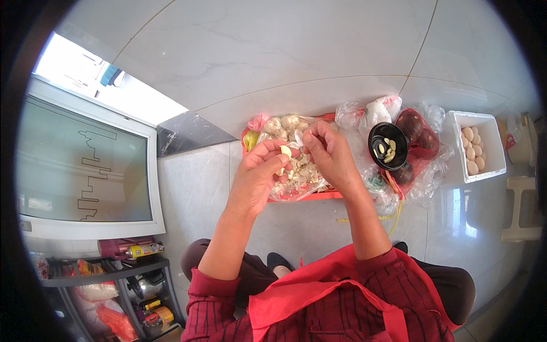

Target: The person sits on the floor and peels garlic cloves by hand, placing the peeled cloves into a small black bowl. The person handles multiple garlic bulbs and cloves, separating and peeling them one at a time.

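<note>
Between the thumb and fingers of my left hand is a pale, peeled garlic clove. More cloves seem to rest in the same palm, partly hidden by the fingers. My right hand pinches a scrap of white garlic skin close to the left fingertips. Below both hands lies a clear plastic bag with garlic bulbs and loose skins, set in a red tray. Right of my right hand, a black bowl holds several peeled cloves.
Dark round produce in a red mesh bag lies beside the bowl, among crumpled plastic bags. Farther right stand a white foam box of eggs and a plastic stool. At left are a white-framed door panel and a loaded shelf.
</note>
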Demonstrator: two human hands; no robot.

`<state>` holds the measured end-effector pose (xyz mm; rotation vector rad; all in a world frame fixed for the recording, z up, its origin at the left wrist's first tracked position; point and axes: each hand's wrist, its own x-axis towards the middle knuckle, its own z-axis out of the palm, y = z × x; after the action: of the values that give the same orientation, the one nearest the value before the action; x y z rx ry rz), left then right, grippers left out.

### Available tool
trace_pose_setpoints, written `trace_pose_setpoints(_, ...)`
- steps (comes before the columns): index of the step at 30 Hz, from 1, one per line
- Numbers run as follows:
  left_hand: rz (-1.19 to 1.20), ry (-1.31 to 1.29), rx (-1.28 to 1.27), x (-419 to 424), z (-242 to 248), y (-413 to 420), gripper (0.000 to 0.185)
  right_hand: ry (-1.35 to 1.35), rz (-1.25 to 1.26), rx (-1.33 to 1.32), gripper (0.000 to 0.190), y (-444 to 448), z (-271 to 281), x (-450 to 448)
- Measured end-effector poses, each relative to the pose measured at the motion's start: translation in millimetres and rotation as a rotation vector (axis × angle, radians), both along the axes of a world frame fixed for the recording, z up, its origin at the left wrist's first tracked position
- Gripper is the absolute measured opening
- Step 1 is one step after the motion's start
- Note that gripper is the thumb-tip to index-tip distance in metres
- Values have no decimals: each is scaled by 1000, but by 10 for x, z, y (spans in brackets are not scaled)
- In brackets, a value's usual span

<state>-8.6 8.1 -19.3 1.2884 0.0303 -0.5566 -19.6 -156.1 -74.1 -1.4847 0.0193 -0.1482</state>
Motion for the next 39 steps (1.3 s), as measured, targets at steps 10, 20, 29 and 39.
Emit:
trace_pose_setpoints(10, -17, 77, -138, 39, -34, 55, 24, -98, -252, -249, 6, 18, -514, 200)
trace_pose_setpoints(20, 35, 101, -126, 36, -49, 71, 26, -80, 36, 167, 19, -58, -111, 121)
trace_pose_setpoints(29, -16, 75, -22, 24, -23, 43, 20, -13, 302, 366, 6, -124, 137, 15)
trace_pose_setpoints(39, 88, 226, -248, 80, -94, 92, 14, -53, 175, 312, 6, -49, 127, -23)
